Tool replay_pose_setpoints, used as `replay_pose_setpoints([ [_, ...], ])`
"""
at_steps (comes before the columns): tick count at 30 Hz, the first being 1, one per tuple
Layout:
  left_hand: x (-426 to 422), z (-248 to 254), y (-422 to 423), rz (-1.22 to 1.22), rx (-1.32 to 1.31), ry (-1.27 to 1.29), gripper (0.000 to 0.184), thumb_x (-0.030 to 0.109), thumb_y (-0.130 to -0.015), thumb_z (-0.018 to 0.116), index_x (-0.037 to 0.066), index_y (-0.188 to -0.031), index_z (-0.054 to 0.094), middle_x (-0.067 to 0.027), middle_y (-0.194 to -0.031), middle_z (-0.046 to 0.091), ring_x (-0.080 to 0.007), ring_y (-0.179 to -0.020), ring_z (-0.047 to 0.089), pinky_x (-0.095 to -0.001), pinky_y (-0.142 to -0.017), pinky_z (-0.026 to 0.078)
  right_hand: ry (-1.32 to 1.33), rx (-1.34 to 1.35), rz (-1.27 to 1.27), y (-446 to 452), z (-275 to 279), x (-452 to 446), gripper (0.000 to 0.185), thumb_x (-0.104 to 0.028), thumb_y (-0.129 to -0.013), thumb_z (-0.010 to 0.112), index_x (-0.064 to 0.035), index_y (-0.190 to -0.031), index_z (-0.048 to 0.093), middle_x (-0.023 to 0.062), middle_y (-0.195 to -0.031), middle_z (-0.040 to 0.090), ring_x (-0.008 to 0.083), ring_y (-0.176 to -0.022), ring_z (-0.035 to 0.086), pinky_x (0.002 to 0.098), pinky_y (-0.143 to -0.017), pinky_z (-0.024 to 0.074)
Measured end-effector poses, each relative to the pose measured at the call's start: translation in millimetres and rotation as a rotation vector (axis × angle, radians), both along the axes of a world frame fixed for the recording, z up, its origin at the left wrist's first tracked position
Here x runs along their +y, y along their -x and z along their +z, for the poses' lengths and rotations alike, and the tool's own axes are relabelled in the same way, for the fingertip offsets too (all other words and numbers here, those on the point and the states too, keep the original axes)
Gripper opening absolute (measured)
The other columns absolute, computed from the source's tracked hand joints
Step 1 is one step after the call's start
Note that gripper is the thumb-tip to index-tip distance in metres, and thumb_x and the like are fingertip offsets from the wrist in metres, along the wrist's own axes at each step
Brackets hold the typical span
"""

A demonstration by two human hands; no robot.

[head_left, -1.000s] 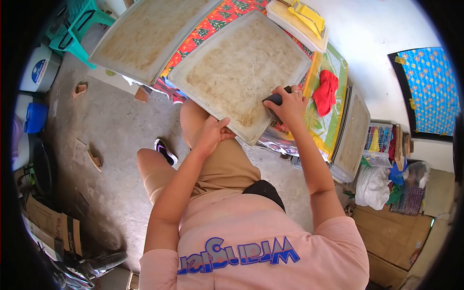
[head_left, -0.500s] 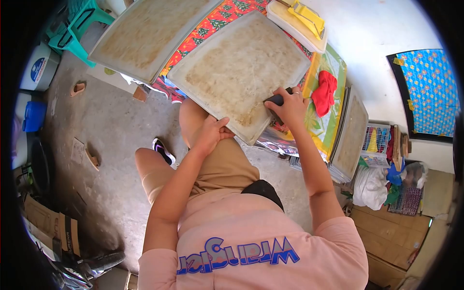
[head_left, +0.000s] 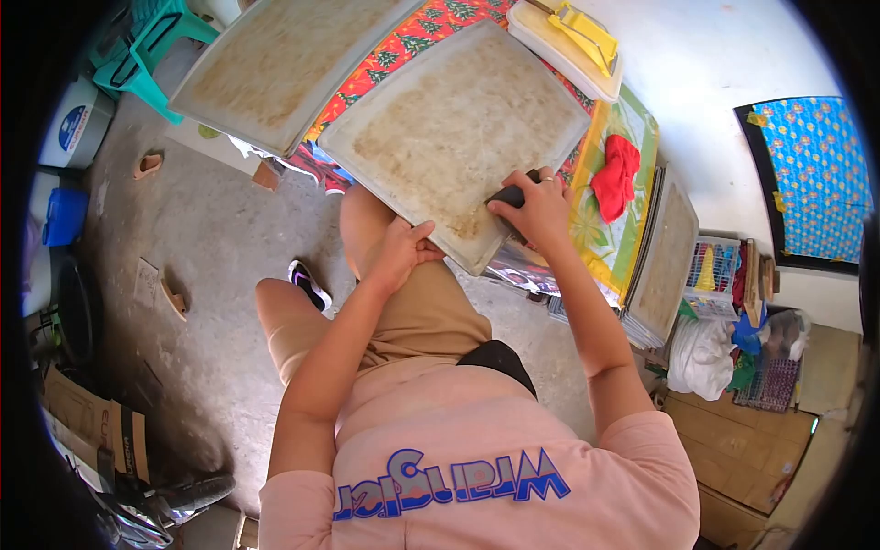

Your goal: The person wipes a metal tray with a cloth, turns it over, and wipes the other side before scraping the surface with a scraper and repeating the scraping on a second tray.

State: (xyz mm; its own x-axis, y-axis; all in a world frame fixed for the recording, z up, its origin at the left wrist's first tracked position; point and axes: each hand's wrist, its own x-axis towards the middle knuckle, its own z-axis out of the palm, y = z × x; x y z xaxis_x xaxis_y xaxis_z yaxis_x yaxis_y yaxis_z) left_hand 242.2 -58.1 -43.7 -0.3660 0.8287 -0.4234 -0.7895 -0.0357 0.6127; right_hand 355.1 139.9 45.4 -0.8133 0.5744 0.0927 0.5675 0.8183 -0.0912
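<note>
A large grey tray [head_left: 458,119] with brown stains and a raised rim lies tilted over the table, its near corner above my thigh. My left hand [head_left: 403,257] grips the tray's near edge, thumb on top and fingers underneath. Close to the near right corner, my right hand [head_left: 541,213] is closed around a dark block [head_left: 513,194] pressed on the tray's surface. What the block is made of I cannot make out. Darker brown residue shows beside it.
A second stained tray [head_left: 293,69] lies to the left. A red cloth [head_left: 616,179] sits on the table at right, near more stacked trays [head_left: 662,261]. A white tub [head_left: 568,55] with a yellow tool [head_left: 587,37] stands at the back. A green stool [head_left: 151,60] is on the floor.
My right hand has slid the dark block slightly to the left across the tray. My left hand and the tray have hardly moved.
</note>
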Motion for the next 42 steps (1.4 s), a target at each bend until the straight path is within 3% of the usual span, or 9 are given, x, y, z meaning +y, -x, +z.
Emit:
replay_pose_setpoints([
  [12,-2,-4,2,-0.022,-0.007,-0.005,0.033,0.016,-0.097,0.054,0.0,-0.125,0.048,-0.013,-0.106,0.065,-0.0206,-0.084,0.067,-0.0373,-0.075,0.059,-0.023,-0.045,0.068,-2,6,-11,0.042,-0.049,-0.066,0.08,-0.0248,-0.099,0.069,0.0148,-0.104,0.057,0.0337,-0.105,0.054,0.0448,-0.089,0.0342],
  [15,1,-3,2,-0.017,-0.008,-0.009,0.032,0.016,-0.097,0.054,0.0,-0.125,0.048,-0.0131,-0.105,0.065,-0.0205,-0.083,0.067,-0.0371,-0.075,0.059,-0.003,-0.064,0.096,-2,6,-14,0.041,-0.046,-0.067,0.08,-0.0252,-0.1,0.068,0.0127,-0.102,0.056,0.0331,-0.101,0.054,0.0434,-0.083,0.0336],
  [18,-1,-1,1,-0.015,-0.007,-0.007,0.033,0.016,-0.098,0.054,-0.001,-0.125,0.048,-0.013,-0.104,0.065,-0.0204,-0.083,0.067,-0.037,-0.076,0.059,0.0,0.027,-0.002,1,1,-5,0.041,-0.047,-0.067,0.08,-0.0254,-0.099,0.068,0.0136,-0.103,0.056,0.0334,-0.102,0.054,0.0444,-0.084,0.034],
  [21,-2,-7,3,-0.035,-0.007,-0.009,0.033,0.016,-0.098,0.054,0.0,-0.126,0.048,-0.0128,-0.104,0.065,-0.0202,-0.083,0.067,-0.037,-0.076,0.059,0.046,-0.084,0.074,4,3,-22,0.041,-0.048,-0.067,0.08,-0.025,-0.098,0.068,0.0146,-0.104,0.057,0.0333,-0.102,0.055,0.0457,-0.084,0.0344],
  [24,-1,-8,3,-0.036,-0.007,-0.009,0.033,0.017,-0.098,0.054,0.001,-0.126,0.047,-0.0125,-0.104,0.065,-0.0201,-0.083,0.067,-0.037,-0.076,0.059,-0.037,0.029,0.025,3,2,-9,0.041,-0.048,-0.066,0.08,-0.0242,-0.098,0.069,0.0154,-0.106,0.057,0.0335,-0.103,0.055,0.0464,-0.084,0.0349],
  [30,-1,-9,2,-0.029,-0.001,-0.009,0.034,0.017,-0.097,0.054,0.001,-0.126,0.047,-0.0126,-0.105,0.065,-0.0199,-0.083,0.067,-0.037,-0.076,0.059,0.006,-0.076,0.074,0,6,-18,0.041,-0.047,-0.067,0.08,-0.0252,-0.099,0.069,0.0153,-0.107,0.058,0.0334,-0.104,0.055,0.0462,-0.085,0.0348],
  [33,-1,-7,1,-0.023,0.002,0.001,0.034,0.018,-0.097,0.055,0.001,-0.126,0.047,-0.0126,-0.106,0.065,-0.0199,-0.083,0.067,-0.0369,-0.076,0.058,0.021,-0.018,-0.025,1,4,-9,0.04,-0.047,-0.067,0.08,-0.0257,-0.099,0.069,0.0155,-0.107,0.058,0.0334,-0.105,0.055,0.0453,-0.085,0.0345],
  [39,0,-13,3,-0.046,-0.002,-0.008,0.033,0.018,-0.097,0.055,0.001,-0.125,0.048,-0.0122,-0.106,0.065,-0.0196,-0.083,0.067,-0.0366,-0.076,0.058,0.003,-0.024,0.057,-1,3,-12,0.042,-0.048,-0.066,0.08,-0.0249,-0.099,0.069,0.017,-0.11,0.058,0.034,-0.107,0.054,0.0462,-0.087,0.0341],
  [42,-1,-8,2,-0.019,-0.004,-0.01,0.033,0.018,-0.098,0.055,0.0,-0.125,0.048,-0.0122,-0.104,0.065,-0.0195,-0.083,0.066,-0.0363,-0.076,0.058,0.042,-0.049,-0.043,2,4,-10,0.042,-0.048,-0.066,0.08,-0.0248,-0.1,0.069,0.0175,-0.111,0.058,0.0344,-0.108,0.054,0.0461,-0.088,0.0335],
])
